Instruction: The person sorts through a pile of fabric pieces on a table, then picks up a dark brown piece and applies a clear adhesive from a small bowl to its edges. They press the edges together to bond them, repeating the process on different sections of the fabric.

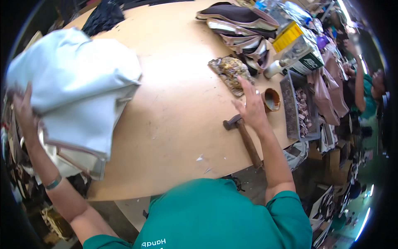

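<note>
At the table's left side, my left hand grips the outer edge of a large pale blue leather-like bag; some of its fingers are hidden by the folds. Cream panels with brown edging show beneath the bag. My right hand is open, fingers spread, above the head end of a hammer with a wooden handle. Past its fingertips lies a crusty, yellow-brown lump. Just right of that hand, a small brown pot rests on its side or tilted.
A pile of dark and pink bag pieces sits at the far right, beside a yellow-and-green box and a white bottle. A grey bin holds scraps. Black cloth lies far left. Another person is at right.
</note>
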A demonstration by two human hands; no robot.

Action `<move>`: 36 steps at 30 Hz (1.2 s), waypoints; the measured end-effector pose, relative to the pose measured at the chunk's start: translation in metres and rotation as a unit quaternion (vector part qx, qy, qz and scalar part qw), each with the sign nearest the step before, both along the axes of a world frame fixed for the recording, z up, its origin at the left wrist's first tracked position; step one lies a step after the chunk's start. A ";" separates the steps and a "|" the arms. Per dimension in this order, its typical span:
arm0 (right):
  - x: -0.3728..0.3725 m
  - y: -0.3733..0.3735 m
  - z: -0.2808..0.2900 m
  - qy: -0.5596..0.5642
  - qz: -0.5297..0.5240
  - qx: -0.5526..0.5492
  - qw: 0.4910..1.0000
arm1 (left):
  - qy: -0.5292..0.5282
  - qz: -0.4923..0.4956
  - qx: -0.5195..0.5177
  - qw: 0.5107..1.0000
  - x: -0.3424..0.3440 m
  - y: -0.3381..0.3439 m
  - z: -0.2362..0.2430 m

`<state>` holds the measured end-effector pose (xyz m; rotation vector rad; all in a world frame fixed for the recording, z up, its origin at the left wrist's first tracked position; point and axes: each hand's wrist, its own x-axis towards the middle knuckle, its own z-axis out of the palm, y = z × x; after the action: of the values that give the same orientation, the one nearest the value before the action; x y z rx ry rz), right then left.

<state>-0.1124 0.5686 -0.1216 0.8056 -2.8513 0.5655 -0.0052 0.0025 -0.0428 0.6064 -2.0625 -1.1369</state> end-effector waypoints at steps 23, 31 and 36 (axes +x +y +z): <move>-0.016 0.058 0.039 0.135 -0.311 -0.080 0.937 | 0.000 0.034 0.214 0.976 0.086 -0.062 -0.092; -0.008 0.136 -0.032 0.197 -0.320 0.064 0.924 | 0.002 0.004 0.024 1.000 0.024 0.065 -0.033; -0.013 0.123 -0.029 0.150 -0.281 -0.006 0.948 | 0.032 0.031 -0.056 0.997 0.041 0.054 -0.021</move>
<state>-0.1257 0.6915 -0.1511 0.0406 -2.6032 0.3391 0.0361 0.0567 -0.0635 0.5677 -2.0229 -0.9864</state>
